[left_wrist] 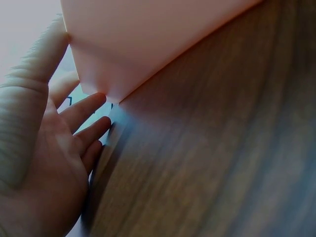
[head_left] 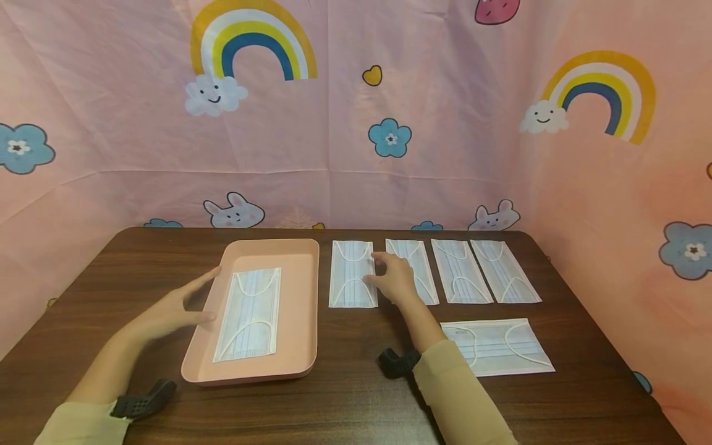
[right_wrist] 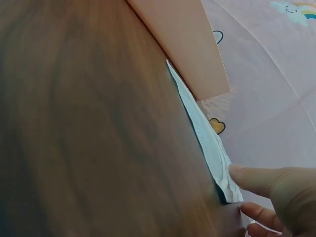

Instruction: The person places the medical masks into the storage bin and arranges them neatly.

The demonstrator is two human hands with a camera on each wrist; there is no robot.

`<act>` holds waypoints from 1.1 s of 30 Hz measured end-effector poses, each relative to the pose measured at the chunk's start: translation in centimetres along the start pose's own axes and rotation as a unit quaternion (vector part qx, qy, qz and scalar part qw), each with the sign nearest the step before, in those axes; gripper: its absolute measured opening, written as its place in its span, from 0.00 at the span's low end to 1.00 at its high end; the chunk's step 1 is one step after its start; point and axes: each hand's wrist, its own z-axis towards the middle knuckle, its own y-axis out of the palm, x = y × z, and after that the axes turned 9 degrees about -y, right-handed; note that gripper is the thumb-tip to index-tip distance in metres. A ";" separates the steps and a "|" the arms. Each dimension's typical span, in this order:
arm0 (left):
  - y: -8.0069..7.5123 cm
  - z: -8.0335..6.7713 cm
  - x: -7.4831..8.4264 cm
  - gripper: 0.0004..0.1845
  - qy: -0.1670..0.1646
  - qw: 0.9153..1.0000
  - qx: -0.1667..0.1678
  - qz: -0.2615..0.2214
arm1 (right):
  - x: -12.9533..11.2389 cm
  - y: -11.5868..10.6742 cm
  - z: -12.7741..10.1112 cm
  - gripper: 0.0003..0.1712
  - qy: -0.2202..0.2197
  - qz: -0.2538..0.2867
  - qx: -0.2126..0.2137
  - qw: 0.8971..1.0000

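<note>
A pale pink tray (head_left: pixel 300 309) stands at centre left, with one pleated blue face mask (head_left: pixel 253 315) lying in it, white ear loops on top. My left hand (head_left: pixel 172 312) is at the tray's left wall, thumb and fingers spread; in the left wrist view the thumb (left_wrist: pixel 37 59) and fingertips meet the tray's side (left_wrist: pixel 123 44). Right of the tray lies another face mask (head_left: pixel 347 290). My right hand (head_left: pixel 397 278) reaches its right edge, index finger and thumb apart. In the right wrist view the thumb (right_wrist: pixel 256 180) touches that mask's edge (right_wrist: pixel 210 148).
Three more masks, the nearest partly behind my right hand (head_left: pixel 425 287), then a second (head_left: pixel 458 272) and a third (head_left: pixel 503 272), lie in a row to the right. Another mask (head_left: pixel 500 349) lies sideways in front of them. A patterned pink cloth (head_left: pixel 345 198) hangs behind the brown table (head_left: pixel 356 383).
</note>
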 end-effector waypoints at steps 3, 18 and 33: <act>0.1 0.0 -0.1 0.51 0.004 1.000 -0.004 -0.008 | 0.0 0.1 0.0 0.31 -0.006 -0.023 -0.004 1.000; 0.0 0.0 0.2 0.51 0.010 1.000 -0.003 -0.002 | -1.0 0.0 -0.1 0.24 -0.006 -0.086 -0.009 0.996; -0.2 0.0 0.0 0.51 0.000 1.000 -0.001 0.010 | -1.4 -0.2 -0.2 0.17 0.003 -0.046 -0.014 0.999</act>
